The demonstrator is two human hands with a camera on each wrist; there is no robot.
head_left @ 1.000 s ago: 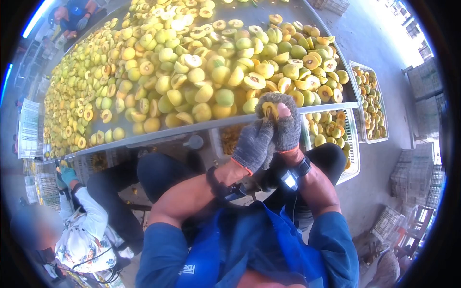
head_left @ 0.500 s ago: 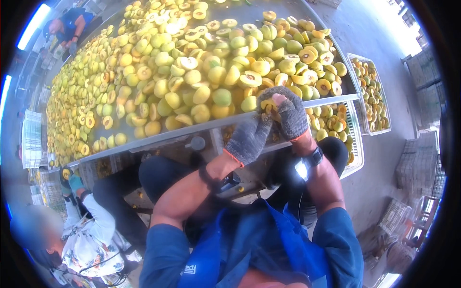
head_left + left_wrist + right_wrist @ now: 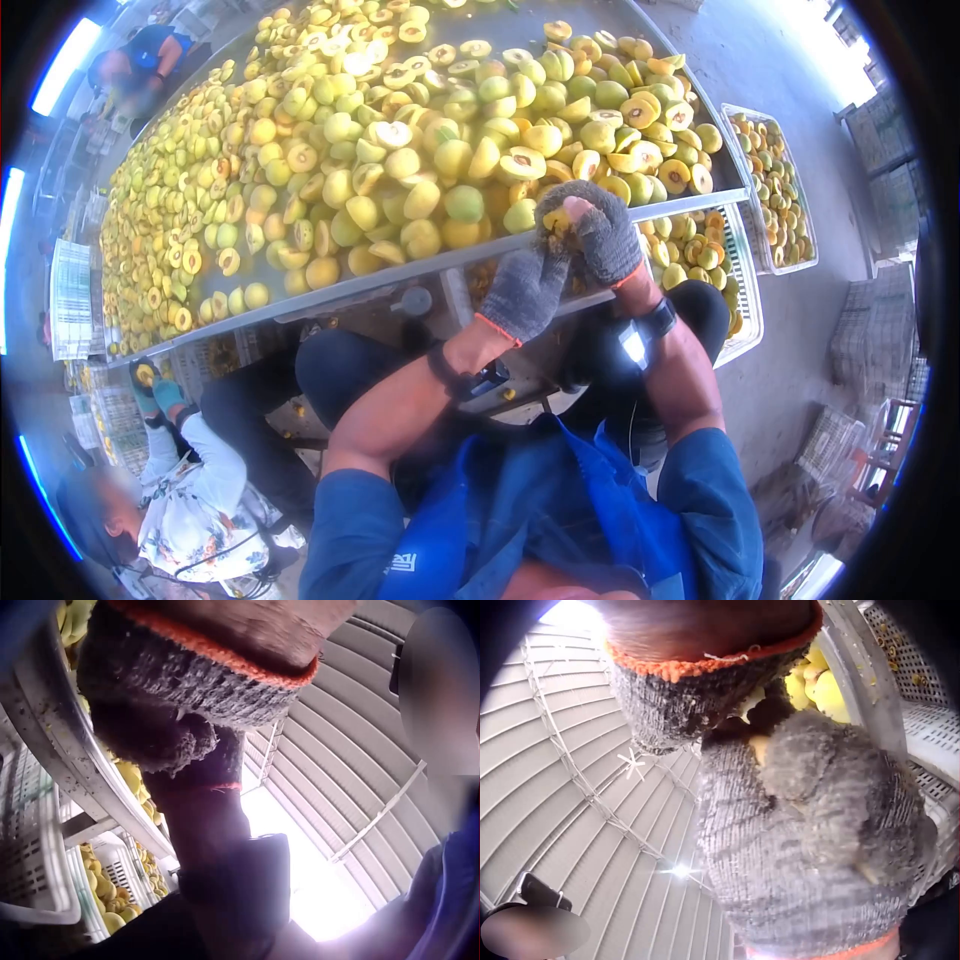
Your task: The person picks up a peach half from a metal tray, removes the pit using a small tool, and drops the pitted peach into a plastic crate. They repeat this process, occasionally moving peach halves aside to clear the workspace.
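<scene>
Both hands meet at the table's near edge in the head view, in grey knit gloves with orange cuffs. Between them is a yellow stone-fruit half (image 3: 556, 224), its cut side brownish in the middle. My left hand (image 3: 527, 292) grips it from below and the left; its curled, fuzzy glove fingers (image 3: 802, 761) fill much of the right wrist view. My right hand (image 3: 608, 243) closes over the fruit from the right, bare thumb tip (image 3: 577, 206) pressed against it. In both wrist views the gloves mostly hide the fruit.
A metal-rimmed table (image 3: 400, 268) carries a heap of halved stone fruit (image 3: 400, 160). White crates of fruit stand below its right end (image 3: 745, 290) and beyond it (image 3: 812, 240). Another gloved person (image 3: 205, 490) sits at the left; one more (image 3: 150, 60) works at the far side.
The right hand has turned over the fruit, its glove now covering more of the cut face. The left hand has shifted slightly down and left. The camera's view has moved a little.
</scene>
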